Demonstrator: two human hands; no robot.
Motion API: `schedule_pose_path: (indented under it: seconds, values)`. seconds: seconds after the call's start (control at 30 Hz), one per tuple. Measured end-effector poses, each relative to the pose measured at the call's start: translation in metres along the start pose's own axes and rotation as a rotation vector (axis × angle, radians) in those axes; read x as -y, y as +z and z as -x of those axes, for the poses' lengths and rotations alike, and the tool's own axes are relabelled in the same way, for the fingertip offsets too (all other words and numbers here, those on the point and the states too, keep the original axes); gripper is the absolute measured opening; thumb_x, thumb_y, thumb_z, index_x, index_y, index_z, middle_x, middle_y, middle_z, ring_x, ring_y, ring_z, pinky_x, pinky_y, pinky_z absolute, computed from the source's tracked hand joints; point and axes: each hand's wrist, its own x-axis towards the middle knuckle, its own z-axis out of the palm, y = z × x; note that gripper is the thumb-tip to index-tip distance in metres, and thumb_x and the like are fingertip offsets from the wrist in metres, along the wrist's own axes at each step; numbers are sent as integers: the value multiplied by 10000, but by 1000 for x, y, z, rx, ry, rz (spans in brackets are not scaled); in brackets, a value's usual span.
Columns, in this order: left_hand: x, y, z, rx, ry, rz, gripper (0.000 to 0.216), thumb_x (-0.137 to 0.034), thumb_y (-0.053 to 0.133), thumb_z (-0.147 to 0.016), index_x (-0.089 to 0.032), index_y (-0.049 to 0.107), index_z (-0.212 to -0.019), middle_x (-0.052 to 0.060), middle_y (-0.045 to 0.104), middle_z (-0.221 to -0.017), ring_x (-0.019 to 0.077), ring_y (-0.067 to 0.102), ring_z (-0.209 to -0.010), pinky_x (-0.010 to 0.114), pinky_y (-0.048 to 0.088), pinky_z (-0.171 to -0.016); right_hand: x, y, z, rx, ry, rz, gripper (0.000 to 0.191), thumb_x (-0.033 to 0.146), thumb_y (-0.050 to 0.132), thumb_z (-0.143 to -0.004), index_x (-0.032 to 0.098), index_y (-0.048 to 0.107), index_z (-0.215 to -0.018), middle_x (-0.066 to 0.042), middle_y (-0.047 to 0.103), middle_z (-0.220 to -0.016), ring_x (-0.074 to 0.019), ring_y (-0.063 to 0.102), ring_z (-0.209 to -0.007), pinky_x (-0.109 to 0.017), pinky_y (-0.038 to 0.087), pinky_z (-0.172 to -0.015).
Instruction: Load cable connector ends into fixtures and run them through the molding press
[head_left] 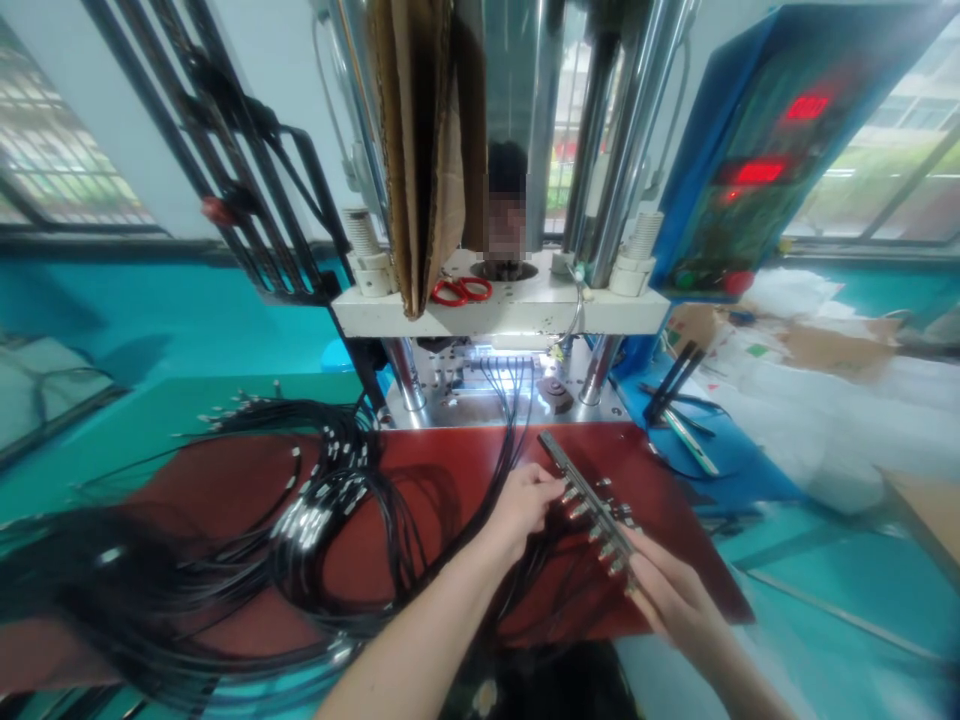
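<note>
Two hands on the fixture bar (592, 497), just in front of the press (501, 300): left hand (525, 505) pinching a cable connector (571, 493) at it, right hand (667, 585) gripping its near end. Risk: loose cables (300, 520) left of the bar snag and drag a plug out.

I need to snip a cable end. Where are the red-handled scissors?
In the head view, the red-handled scissors lie on the white machine platform, centre-left, beside the hanging brown cardboard sheet.
</note>
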Motion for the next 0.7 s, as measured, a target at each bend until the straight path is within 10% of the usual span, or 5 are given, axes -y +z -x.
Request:
schedule_pose_path:
  seconds: [0.33,0.57,0.7]
  values:
    - [-5,0,-4,3,-18,-105,138,-215,505,-664,-189,380,-612,-88,303,-393,38,228,-331,172,108,-355,5,-1,-1,105,-87,276,584,547,600,-684,239,543,-1176,-58,547,-1213,-225,498,-1093,-278,458,-852]
    - [-9,-1,-8,-127,256,-704,113,-205,515,-684,-168,457,-594,17,504,-580,151,523,-622,271,398,-592,1,-1,-16,90,-66,257,597,582,565,-670,224,548,-1148,-58,599,-1126,-200,566,-994,-242,479,-791]
    - [-34,-6,-8,-257,466,-1327,158,-271,461,-754,-163,550,-826,103,602,-872,250,544,-894,352,414,-743,0,-3,-24,152,-311,661,410,462,481,-781,199,554,-1087,-70,649,-1015,-207,596,-929,-272,473,-804]
